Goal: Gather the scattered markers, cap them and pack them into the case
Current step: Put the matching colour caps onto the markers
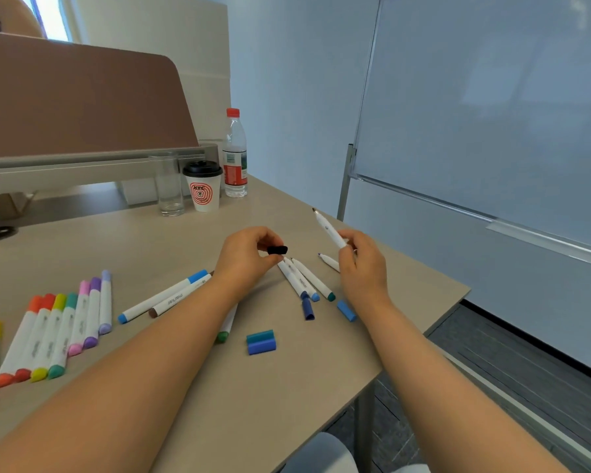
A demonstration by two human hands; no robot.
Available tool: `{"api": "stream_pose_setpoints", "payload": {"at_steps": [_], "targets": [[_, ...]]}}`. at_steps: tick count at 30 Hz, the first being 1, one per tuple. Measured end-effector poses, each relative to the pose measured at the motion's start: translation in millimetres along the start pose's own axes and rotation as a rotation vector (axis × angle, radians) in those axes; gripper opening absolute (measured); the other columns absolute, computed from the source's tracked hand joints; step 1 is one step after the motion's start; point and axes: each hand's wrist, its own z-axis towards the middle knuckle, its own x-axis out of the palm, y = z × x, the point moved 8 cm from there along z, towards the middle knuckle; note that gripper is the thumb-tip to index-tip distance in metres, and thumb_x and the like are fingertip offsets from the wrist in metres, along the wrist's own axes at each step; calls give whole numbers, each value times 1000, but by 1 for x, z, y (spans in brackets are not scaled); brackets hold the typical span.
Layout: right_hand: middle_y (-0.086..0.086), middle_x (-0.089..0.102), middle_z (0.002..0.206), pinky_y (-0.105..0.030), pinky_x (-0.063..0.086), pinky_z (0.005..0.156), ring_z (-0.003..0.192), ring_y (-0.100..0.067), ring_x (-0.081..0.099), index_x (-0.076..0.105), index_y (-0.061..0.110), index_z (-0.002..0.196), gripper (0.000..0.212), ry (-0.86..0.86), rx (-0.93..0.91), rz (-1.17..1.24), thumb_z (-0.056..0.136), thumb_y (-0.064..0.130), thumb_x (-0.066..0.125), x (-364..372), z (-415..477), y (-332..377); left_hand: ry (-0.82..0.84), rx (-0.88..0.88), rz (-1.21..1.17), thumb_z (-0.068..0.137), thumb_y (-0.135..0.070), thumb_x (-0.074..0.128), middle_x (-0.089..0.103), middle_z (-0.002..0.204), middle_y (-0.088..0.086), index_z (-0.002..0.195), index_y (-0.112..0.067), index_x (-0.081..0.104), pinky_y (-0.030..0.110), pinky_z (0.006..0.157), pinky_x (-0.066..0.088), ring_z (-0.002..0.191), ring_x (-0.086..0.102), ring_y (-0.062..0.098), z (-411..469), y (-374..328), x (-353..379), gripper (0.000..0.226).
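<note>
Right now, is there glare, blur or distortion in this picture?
Head view: soft even light, faint shadows; a pale reflection on the whiteboard, no glare on the table; wide-angle bending toward the edges; the black cap in the left hand is slightly smeared, the marker in the right hand sharp enough.

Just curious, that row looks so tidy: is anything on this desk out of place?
Yes: teal and blue plastic caps lie loose on the beige desk, and white-barrelled markers just beyond them lie uncapped at one end.
</note>
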Motion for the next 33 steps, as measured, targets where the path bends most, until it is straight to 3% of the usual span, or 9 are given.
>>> {"api": "stream_pose_setpoints", "payload": {"at_steps": [6, 22, 27, 33], "targets": [[8, 51, 61, -8, 34, 50, 53, 3, 46, 65, 17, 81, 22, 81, -14, 162, 83, -2, 54, 3, -10, -1, -55, -69, -40, 78, -10, 72, 65, 91, -4, 85, -20, 62, 21, 82, 44, 87, 60, 9, 1, 13, -7, 16], [9, 63, 69, -7, 40, 53, 58, 4, 54, 71, 17, 83, 19, 187, -32, 226, 83, 0, 61, 12, -13, -1, 26, -6, 133, 82, -14, 68, 67, 103, -4, 98, -20, 69, 19, 80, 37, 87, 49, 3, 0, 1, 1, 17], [-8, 67, 75, -15, 46, 53, 55, -4, 57, 59, 16, 80, 10, 103, 77, 371, 85, 13, 67, 5, -9, -12, 89, 86, 159, 84, -19, 67, 67, 106, -6, 107, -23, 69, 23, 87, 42, 91, 53, 3, -2, -7, 4, 24], [0, 47, 57, -16, 38, 52, 47, -3, 42, 48, 14, 72, 24, 52, 131, 361, 94, 21, 54, 1, -4, -18, 180, 193, 165, 87, -19, 62, 68, 104, -4, 112, -22, 68, 27, 88, 46, 92, 56, 10, -8, -19, 10, 26]]}}
